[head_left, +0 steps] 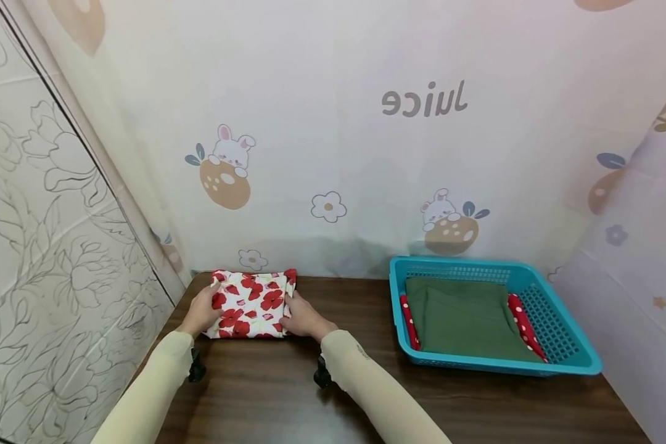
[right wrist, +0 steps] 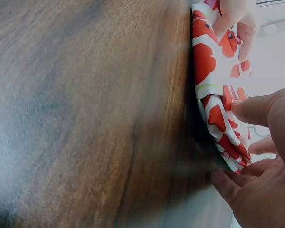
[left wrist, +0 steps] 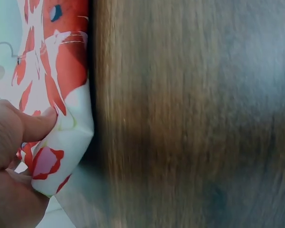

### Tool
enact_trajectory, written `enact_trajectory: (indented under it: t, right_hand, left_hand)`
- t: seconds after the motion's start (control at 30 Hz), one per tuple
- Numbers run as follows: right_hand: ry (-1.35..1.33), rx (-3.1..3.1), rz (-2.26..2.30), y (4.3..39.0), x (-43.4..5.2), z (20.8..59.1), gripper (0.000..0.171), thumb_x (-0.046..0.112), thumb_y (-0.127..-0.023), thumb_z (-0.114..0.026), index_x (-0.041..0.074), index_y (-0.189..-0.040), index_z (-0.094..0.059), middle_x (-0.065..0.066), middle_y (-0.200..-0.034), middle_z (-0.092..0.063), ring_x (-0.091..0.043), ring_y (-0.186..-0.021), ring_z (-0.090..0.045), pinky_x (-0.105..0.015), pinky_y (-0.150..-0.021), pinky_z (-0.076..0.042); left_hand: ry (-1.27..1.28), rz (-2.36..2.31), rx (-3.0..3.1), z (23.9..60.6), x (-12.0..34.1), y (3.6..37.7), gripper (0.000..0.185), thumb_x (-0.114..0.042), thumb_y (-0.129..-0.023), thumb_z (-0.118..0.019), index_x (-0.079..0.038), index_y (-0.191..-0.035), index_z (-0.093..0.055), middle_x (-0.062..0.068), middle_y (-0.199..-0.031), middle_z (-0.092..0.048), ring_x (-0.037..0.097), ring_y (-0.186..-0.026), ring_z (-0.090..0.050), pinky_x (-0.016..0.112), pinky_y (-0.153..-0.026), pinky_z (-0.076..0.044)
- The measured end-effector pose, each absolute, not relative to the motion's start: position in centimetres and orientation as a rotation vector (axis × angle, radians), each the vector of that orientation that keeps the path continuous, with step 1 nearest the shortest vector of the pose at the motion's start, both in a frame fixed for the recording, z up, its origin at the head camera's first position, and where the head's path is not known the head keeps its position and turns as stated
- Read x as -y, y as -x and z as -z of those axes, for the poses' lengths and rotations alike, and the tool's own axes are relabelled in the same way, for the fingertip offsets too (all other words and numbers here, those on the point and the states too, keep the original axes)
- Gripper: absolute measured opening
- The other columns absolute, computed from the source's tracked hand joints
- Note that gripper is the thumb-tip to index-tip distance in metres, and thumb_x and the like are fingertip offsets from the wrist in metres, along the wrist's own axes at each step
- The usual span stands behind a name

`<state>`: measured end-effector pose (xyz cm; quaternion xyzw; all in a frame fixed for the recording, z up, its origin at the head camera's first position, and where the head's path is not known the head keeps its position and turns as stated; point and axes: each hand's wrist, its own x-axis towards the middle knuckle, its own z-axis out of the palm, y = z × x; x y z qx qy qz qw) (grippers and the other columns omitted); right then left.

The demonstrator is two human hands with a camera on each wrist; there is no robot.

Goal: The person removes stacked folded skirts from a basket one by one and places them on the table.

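A person's left hand (head_left: pixel 202 311) is pinching the left edge of a folded flowered cloth (head_left: pixel 251 304) lying at the back left of the dark wooden surface (head_left: pixel 288 394). The right hand (head_left: pixel 304 320) is gripping its right edge. The folding is looking nearly finished. Further right, a blue basket (head_left: pixel 560 333) is holding a folded green cloth (head_left: pixel 466 317).

Your head camera looks down across the wooden table (head_left: pixel 266 394) from above; both wrist cameras sit close, sideways, sharing the folded floral cloth (head_left: pixel 251 303).

soft, even light with faint shadows; head view bends at edges, wrist views blurred.
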<state>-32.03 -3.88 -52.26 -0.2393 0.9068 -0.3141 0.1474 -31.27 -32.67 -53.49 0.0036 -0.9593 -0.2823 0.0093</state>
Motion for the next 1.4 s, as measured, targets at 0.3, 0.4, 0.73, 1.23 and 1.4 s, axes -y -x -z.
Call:
enact_trajectory:
  t: [0.3,0.4,0.73,1.23,1.4]
  right_hand:
    - [0.760,-2.655,0.886,31.4,4.0,52.2,0.063,0.023,-0.094,-0.075,-0.001,-0.148,-0.052,-0.018,-0.151,-0.052,-0.028,-0.141,-0.048,-0.040,-0.115,-0.044]
    - [0.765,-2.664,0.890,31.3,3.6,52.2,0.065,0.025,-0.093,-0.077,0.000,-0.148,-0.052,-0.018,-0.147,-0.054,-0.028,-0.138,-0.049,-0.040,-0.114,-0.045]
    - [0.655,-2.630,0.969,31.8,1.3,50.7,0.084,0.038,-0.095,-0.072,0.006,-0.160,-0.032,-0.015,-0.161,-0.038,-0.028,-0.149,-0.037,-0.047,-0.118,-0.041]
    - [0.790,-2.875,0.537,33.5,-6.8,43.1,0.096,0.065,-0.091,-0.065,0.012,-0.163,-0.029,-0.021,-0.166,-0.030,-0.042,-0.153,-0.030,-0.060,-0.119,-0.034]
    - [0.762,-3.004,0.439,34.3,-10.8,40.6,0.096,0.068,-0.089,-0.064,0.014,-0.162,-0.033,-0.023,-0.166,-0.030,-0.046,-0.152,-0.028,-0.066,-0.117,-0.034]
  left_hand:
    - [0.087,0.938,3.003,54.0,33.1,31.4,0.079,0.002,-0.088,-0.076,0.001,-0.156,-0.037,0.034,-0.158,-0.035,0.054,-0.146,-0.033,0.067,-0.116,-0.031]
    - [0.111,0.925,3.009,54.0,32.9,31.5,0.079,0.000,-0.089,-0.076,0.001,-0.157,-0.036,0.034,-0.158,-0.034,0.054,-0.146,-0.032,0.067,-0.116,-0.031]
    - [0.098,0.713,3.053,52.6,30.8,31.1,0.092,-0.044,-0.093,-0.071,-0.005,-0.162,-0.025,0.034,-0.165,-0.017,0.061,-0.145,-0.026,0.087,-0.106,-0.021]
    - [0.323,0.301,3.024,47.5,23.4,31.1,0.105,-0.078,-0.087,-0.056,-0.019,-0.166,-0.021,0.025,-0.169,-0.018,0.056,-0.154,-0.009,0.087,-0.109,0.003]
    - [0.361,0.185,2.981,45.5,20.5,31.4,0.106,-0.084,-0.084,-0.052,-0.024,-0.166,-0.021,0.023,-0.170,-0.019,0.054,-0.155,-0.012,0.086,-0.110,-0.002]
